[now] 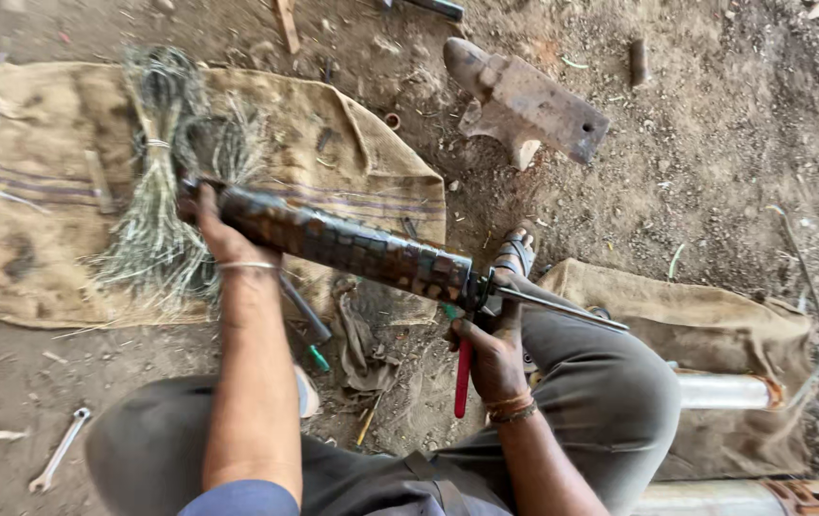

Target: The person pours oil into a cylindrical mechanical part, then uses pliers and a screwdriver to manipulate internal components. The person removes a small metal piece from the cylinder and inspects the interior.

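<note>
My left hand (215, 227) grips the far end of a long dark cylinder wrapped in a woven, checkered pattern (347, 247), held level above the ground. A thin metal rod (562, 308) sticks out of its right end. My right hand (491, 355) holds a red-handled tool (463, 378) right under that end of the cylinder. My sandalled foot (514, 256) rests just behind it, my knees bent below.
A burlap sack (352, 143) on the dirt carries bundles of wire strands (156, 220). A small rusty anvil (524, 100) lies beyond. Another sack (744, 325) covers a metal pipe (724, 390) at right. A spanner (58, 449) lies at lower left, a screwdriver (308, 320) near my leg.
</note>
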